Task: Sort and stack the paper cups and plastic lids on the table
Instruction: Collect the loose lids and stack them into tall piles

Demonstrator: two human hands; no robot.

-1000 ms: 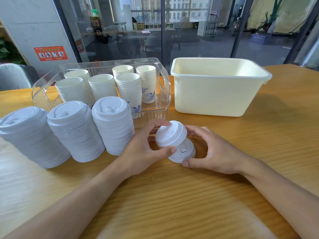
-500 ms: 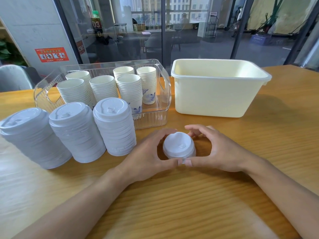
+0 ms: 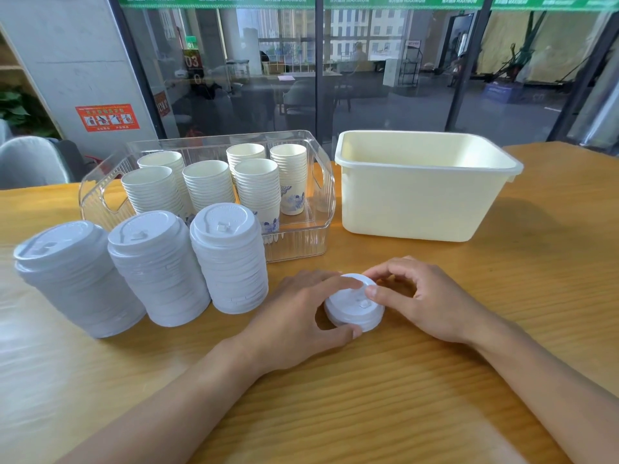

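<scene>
We see a wooden table (image 3: 502, 380) filling most of the view, and on its far side a cream plastic tub (image 3: 418, 199) standing upright. Just left of the tub sits a clear plastic bin (image 3: 321, 226) holding six stacks of paper cups (image 3: 258, 189), some with a blue print near the base. In front of the bin, three tall stacks of white lids (image 3: 157, 269) stand side by side — the leftmost leaning outward, the three close together.

Nearer to us, in front of the gap between bin and tub, a short stack of white lids (image 3: 351, 304) rests on the table between our hands. Our left hand (image 3: 294, 316) curls around its left side, thumb against the near rim and forefinger lying over the far edge. Our right hand (image 3: 425, 299) grips it from the right — thumb tip pressing on the top lid, curled fingers at the far rim.
</scene>
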